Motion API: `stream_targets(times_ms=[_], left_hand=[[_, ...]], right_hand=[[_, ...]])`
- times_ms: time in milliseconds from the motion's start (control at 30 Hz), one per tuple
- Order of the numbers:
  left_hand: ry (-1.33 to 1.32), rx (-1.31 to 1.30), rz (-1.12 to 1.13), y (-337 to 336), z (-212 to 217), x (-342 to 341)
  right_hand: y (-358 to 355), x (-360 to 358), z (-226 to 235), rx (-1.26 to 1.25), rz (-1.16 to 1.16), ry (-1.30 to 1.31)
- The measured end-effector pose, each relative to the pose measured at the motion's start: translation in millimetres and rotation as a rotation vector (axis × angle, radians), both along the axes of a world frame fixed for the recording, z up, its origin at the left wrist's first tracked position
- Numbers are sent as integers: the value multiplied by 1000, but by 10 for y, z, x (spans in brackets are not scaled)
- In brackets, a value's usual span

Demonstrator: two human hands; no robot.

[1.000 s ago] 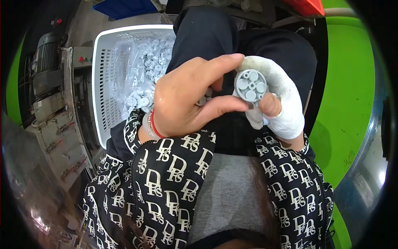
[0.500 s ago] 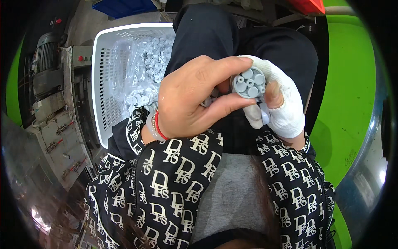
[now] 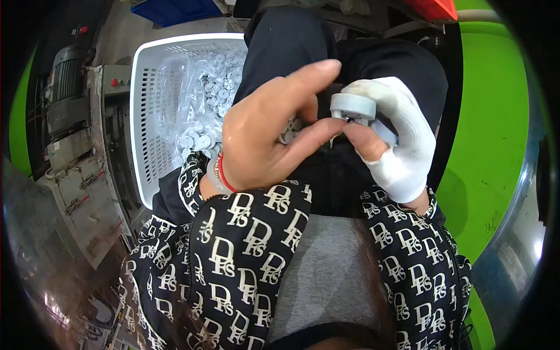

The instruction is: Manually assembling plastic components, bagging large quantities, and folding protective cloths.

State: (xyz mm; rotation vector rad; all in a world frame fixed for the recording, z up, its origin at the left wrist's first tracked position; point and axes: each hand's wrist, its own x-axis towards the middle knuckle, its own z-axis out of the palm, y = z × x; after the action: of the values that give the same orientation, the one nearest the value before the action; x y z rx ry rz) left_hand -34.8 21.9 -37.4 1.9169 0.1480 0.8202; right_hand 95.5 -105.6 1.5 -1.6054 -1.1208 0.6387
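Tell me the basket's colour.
White, seen best in the head view: the basket beside the left hand.

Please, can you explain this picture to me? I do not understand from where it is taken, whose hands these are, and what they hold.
The camera sits on a person's head and looks down, so the edges bend. Both arms in patterned sleeves belong to that person. The bare left hand and the right hand, which wears a white glove, together pinch a small round grey plastic part above the lap. To the person's left stands a white basket with a clear bag of many similar grey parts. Beyond it is a grey machine. The floor is green.
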Motion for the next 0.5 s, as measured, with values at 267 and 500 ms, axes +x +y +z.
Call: stream_targets(times_ms=[267, 500], left_hand=[[-74, 48, 0, 48, 16, -17], [60, -19, -68, 105, 175, 33]], right_hand=[[-9, -84, 82, -143, -93, 521], [-15, -48, -1, -238, 18, 880]])
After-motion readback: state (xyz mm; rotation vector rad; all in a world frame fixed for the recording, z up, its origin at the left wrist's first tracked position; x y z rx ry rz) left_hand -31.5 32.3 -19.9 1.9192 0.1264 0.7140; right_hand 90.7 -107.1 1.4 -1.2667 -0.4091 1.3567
